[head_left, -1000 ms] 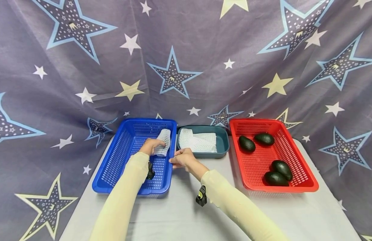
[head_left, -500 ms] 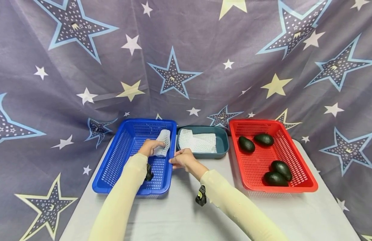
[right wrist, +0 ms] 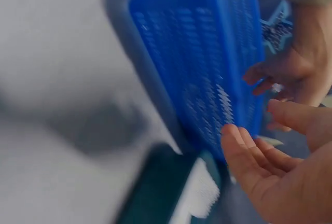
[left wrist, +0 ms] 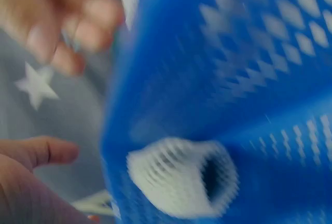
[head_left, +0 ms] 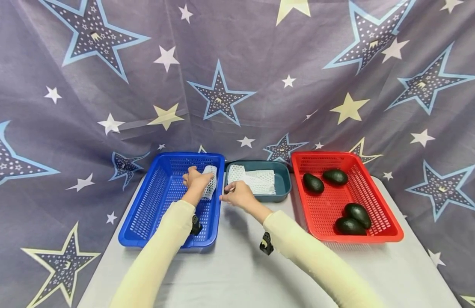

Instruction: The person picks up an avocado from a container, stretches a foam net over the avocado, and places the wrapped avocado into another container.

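A white foam net sleeve (head_left: 210, 191) lies along the right side inside the blue basket (head_left: 150, 205). In the left wrist view, the sleeve (left wrist: 168, 185) shows its open end, dark inside. My left hand (head_left: 196, 182) is over the basket beside the sleeve, fingers spread and holding nothing. My right hand (head_left: 240, 196) is at the basket's right rim, its fingertips close to the edge. The right wrist view shows this right hand (right wrist: 270, 175) with extended fingers and nothing in its grasp. Across from it, the left hand (right wrist: 295, 73) appears near the basket.
A dark green tray (head_left: 285, 182) holding more white foam net sleeves (head_left: 260, 180) stands between the baskets. At the right, a red basket (head_left: 326, 214) contains several avocados (head_left: 335, 176). Behind the white table (head_left: 237, 273) hangs a star-patterned curtain (head_left: 237, 42).
My left hand has let go of the foam net sleeve and lifted up with spread fingers. My right hand has shifted slightly up and right from the blue rim.
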Action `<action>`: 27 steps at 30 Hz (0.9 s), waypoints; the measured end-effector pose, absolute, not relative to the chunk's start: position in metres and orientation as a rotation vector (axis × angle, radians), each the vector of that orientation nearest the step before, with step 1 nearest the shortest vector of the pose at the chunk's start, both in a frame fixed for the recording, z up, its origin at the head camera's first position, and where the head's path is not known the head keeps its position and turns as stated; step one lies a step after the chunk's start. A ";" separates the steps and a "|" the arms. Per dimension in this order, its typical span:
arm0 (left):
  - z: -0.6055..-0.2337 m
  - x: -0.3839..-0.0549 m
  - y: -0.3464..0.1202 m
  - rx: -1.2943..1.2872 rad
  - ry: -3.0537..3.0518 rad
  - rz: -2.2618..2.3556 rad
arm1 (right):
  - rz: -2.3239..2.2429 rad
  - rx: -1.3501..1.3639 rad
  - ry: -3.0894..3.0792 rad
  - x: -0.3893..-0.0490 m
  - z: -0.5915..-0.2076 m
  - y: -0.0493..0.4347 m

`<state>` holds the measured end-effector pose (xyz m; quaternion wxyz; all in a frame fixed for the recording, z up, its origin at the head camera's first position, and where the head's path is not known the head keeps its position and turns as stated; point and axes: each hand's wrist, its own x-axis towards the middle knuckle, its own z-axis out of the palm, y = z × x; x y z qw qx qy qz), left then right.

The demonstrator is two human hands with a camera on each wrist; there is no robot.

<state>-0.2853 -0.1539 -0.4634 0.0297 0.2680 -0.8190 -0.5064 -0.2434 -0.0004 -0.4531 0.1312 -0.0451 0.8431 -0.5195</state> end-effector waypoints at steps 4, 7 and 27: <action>-0.451 -0.273 -0.120 0.678 -2.386 -1.599 | -1.444 -0.268 2.608 -0.257 -0.433 0.027; -0.445 -0.258 -0.092 0.534 -2.327 -1.634 | -1.360 -0.323 2.743 -0.269 -0.417 0.053; -0.491 -0.208 0.071 -0.114 -2.713 -1.980 | -0.476 -0.262 2.879 -0.330 -0.395 0.250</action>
